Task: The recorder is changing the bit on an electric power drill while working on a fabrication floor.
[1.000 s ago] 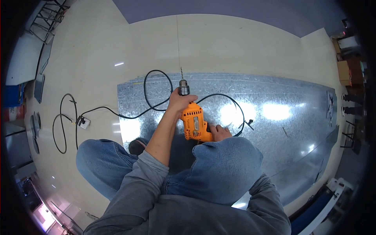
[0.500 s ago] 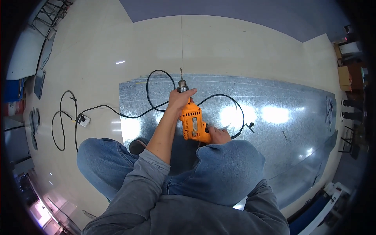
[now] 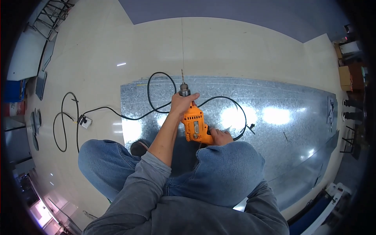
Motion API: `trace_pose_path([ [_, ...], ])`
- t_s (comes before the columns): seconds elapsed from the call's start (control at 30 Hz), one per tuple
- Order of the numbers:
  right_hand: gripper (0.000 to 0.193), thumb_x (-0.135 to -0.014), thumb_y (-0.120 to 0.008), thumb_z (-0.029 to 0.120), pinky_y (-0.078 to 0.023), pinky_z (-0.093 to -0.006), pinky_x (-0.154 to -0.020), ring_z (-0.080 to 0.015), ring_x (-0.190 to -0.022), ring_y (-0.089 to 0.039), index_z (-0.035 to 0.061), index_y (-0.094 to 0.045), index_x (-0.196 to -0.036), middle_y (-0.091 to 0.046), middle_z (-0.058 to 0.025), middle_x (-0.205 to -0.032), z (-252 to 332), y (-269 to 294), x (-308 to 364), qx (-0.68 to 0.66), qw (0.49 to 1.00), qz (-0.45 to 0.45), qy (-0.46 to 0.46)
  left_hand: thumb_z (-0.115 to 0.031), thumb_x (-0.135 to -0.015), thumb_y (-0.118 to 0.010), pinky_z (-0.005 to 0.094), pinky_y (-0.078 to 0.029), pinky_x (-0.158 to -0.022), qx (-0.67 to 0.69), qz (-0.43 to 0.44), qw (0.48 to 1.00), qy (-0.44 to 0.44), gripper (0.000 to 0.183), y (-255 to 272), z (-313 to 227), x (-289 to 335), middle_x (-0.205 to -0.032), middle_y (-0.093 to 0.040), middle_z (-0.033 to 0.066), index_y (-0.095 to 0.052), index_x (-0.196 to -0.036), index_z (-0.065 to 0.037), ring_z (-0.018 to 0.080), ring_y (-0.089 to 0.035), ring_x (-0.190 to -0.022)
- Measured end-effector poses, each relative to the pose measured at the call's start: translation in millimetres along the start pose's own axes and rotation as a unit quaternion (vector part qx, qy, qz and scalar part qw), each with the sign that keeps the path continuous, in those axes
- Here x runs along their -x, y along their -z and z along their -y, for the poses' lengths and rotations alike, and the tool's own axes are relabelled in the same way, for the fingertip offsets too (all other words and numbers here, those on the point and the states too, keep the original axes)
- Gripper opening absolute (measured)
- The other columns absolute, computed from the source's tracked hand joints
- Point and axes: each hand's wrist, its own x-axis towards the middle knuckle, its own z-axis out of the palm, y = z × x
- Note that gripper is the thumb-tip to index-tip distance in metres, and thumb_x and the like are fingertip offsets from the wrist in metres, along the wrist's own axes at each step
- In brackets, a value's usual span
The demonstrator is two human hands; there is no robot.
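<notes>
An orange corded power drill [image 3: 195, 121] lies between my two hands, its chuck [image 3: 184, 89] and thin drill bit [image 3: 182, 76] pointing away from me. My left hand [image 3: 180, 102] wraps round the front of the drill just behind the chuck, with the thumb stretched to the right. At the rear right, my right hand [image 3: 221, 136] grips the drill's handle near the trigger; part of that hand is hidden behind my knee. From the handle a black cord [image 3: 234, 101] loops over a galvanized metal sheet [image 3: 270, 94] below the drill.
The cord runs left to a white socket block [image 3: 85, 122] on the pale floor. A small T-shaped chuck key [image 3: 250, 128] hangs by the cord at right. Cardboard boxes [image 3: 345, 76] stand far right; a blue bin [image 3: 15, 91] is far left. Another person's feet [image 3: 346, 116] show at the right edge.
The whole view has shifted very slightly, so everything sits a few pixels lower and to the right. Both hands keep the same hold on the drill.
</notes>
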Motion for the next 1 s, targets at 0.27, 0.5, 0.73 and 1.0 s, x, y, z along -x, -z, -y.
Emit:
trace_pose_path([
  [0.27,0.064,-0.08,-0.064,0.042,-0.039,-0.042,-0.094,-0.0268,-0.113,-0.054,0.0092,-0.041,-0.129,-0.057,-0.0153,-0.118,-10,0,-1,-0.013,0.998,0.044,-0.035,-0.017,-0.073,-0.078,0.0315,-0.05,-0.047,0.095,0.058,0.993,0.023,0.03,-11,-1,5,-0.064,-0.059,0.0084,-0.054,-0.085,-0.001,0.0186,-0.06,-0.053],
  [0.5,0.053,-0.087,-0.056,0.038,-0.035,-0.0425,-0.098,-0.0316,-0.112,-0.051,0.0089,-0.045,-0.129,-0.057,-0.0148,-0.113,-29,-8,10,-0.009,0.968,-0.244,0.056,-0.021,-0.078,-0.073,0.0339,-0.052,-0.05,-0.071,-0.02,0.997,-0.032,0.026,-6,6,-11,-0.064,-0.059,0.0089,-0.056,-0.071,-0.003,0.0222,-0.063,-0.056],
  [0.73,0.044,-0.07,-0.066,0.016,-0.045,-0.0446,-0.08,-0.0368,-0.089,-0.055,0.0011,-0.06,-0.11,-0.056,-0.0211,-0.097,-153,-40,40,-0.057,0.83,-0.44,-0.339,-0.022,-0.074,-0.074,0.0325,-0.05,-0.054,-0.196,-0.031,0.979,0.044,0.029,8,52,-32,-0.075,-0.063,0.009,-0.063,-0.081,0.004,0.02,-0.063,-0.065],
  [1.0,0.034,-0.078,-0.06,0.014,-0.045,-0.0426,-0.077,-0.033,-0.086,-0.053,0.0099,-0.062,-0.112,-0.055,-0.016,-0.091,-188,-69,47,-0.092,0.879,-0.398,-0.246,-0.016,-0.072,-0.076,0.0323,-0.05,-0.05,-0.112,0.026,0.993,0.01,0.024,-4,30,11,-0.065,-0.063,0.0112,-0.061,-0.07,0.002,0.0201,-0.062,-0.055],
])
